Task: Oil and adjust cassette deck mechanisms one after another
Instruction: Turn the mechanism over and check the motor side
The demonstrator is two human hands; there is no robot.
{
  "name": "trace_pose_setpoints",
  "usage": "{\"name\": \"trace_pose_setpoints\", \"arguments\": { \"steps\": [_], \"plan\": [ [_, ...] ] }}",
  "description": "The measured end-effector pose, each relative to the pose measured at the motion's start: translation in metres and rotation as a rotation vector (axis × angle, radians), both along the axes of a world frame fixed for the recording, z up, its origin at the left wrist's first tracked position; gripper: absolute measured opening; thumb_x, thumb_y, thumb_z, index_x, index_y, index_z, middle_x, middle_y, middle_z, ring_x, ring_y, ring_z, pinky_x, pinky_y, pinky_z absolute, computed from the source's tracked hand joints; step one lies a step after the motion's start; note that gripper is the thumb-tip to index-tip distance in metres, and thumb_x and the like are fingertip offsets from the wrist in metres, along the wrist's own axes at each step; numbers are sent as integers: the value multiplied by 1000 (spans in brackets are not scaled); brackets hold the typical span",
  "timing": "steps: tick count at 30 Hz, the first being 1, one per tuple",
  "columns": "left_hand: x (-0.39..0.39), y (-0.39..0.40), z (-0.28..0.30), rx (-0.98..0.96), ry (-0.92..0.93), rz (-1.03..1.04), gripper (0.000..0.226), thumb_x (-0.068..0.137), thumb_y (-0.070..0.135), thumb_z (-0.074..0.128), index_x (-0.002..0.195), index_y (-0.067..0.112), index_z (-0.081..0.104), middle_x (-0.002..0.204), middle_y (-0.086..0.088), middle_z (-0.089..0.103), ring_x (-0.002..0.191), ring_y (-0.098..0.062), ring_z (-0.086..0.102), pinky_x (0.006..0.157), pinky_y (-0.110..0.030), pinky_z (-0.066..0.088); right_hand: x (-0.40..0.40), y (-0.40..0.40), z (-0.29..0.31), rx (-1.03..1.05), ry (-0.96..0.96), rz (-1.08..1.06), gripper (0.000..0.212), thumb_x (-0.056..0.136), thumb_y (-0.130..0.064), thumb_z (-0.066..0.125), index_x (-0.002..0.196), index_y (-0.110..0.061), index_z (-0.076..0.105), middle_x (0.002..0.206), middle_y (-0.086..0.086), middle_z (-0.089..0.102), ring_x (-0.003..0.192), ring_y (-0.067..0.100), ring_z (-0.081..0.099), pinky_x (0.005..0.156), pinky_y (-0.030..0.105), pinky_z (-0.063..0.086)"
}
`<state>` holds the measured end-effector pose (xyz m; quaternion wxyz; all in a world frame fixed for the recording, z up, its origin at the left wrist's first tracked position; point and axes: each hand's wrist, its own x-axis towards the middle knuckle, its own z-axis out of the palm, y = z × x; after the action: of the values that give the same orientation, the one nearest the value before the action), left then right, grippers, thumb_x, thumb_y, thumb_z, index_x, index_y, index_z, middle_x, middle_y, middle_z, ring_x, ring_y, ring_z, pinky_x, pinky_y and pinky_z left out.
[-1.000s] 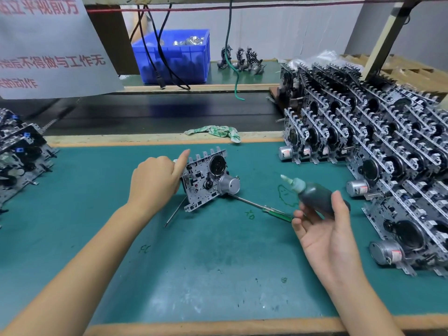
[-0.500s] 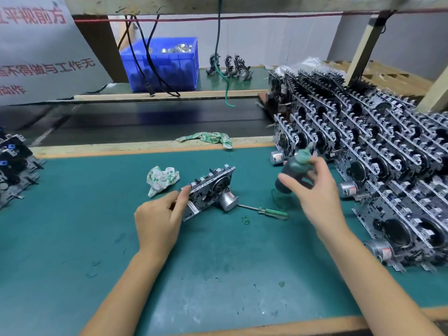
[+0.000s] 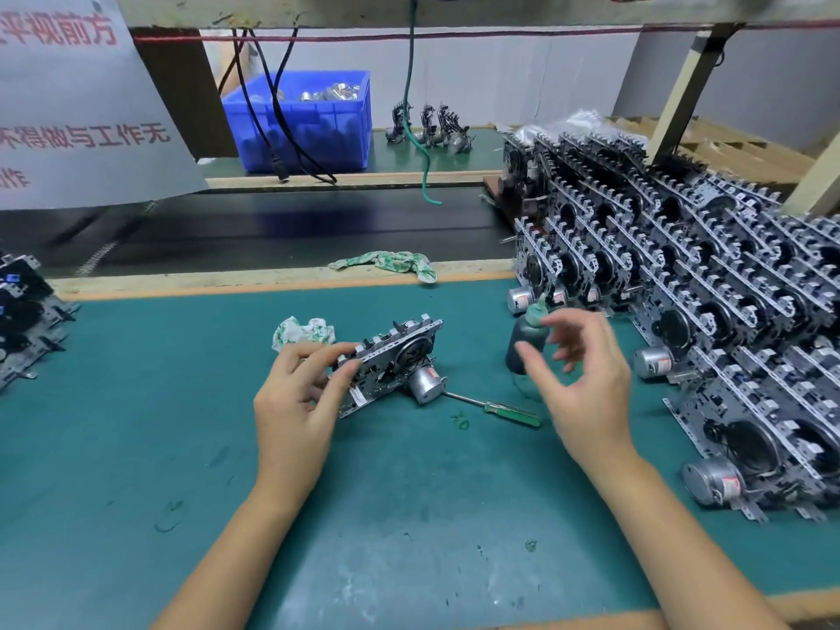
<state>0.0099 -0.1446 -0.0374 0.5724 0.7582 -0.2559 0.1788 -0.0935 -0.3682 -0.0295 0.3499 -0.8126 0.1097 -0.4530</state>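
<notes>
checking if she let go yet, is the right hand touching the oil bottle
Cannot tell. In the head view the right hand is open and blurred, overlapping the upright oil bottle; no clear gap or contact shows.

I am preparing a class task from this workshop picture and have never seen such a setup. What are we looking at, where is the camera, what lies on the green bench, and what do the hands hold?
There is no machine here: a person works with two bare hands, and the single camera sits on their head, looking forward and down. The left hand grips one cassette deck mechanism, a metal frame with a round motor, tilted on the green mat. The right hand is open and blurred, holding nothing, just in front of a dark oil bottle standing upright. A green-handled screwdriver lies beside the mechanism, and a crumpled rag behind it. To the right, many more mechanisms are stacked in rows. Further back stands a blue crate.
</notes>
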Motion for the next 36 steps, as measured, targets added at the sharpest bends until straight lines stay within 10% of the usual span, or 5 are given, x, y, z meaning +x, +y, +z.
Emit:
{"name": "trace_pose_setpoints", "arguments": {
  "steps": [12,21,27,36],
  "plan": [
    [-9,5,16,-197,271,-359,23,79,8,57,97,15,69,85,-5,48,51,-15,57,56,-18,50,-3,31,-7,41,332,413,63,72,-42,73,127,-46,42,119,-27,47,118,0,45,95,11,34],
    [-8,7,15,-227,330,-399,26,80,13,57,84,27,78,98,14,62,48,-11,52,53,-19,50,11,35,-3,257,148,339,30,77,-8,75,86,-35,64,82,-10,66,71,2,59,73,15,47],
    [-11,7,11,-236,506,-513,18,80,15,60,78,17,78,93,0,70,35,-14,45,39,-16,41,-7,30,3,287,162,406,17,69,-36,74,74,-27,61,74,-10,64,67,3,58,68,13,46],
    [-28,-3,13,-45,-1,-230,19,80,30,62,62,22,63,67,8,63,66,-27,54,59,-34,41,-12,35,9,250,486,620,33,62,-32,81,88,-38,61,91,-14,63,80,5,59,77,16,44]
  ]
}}
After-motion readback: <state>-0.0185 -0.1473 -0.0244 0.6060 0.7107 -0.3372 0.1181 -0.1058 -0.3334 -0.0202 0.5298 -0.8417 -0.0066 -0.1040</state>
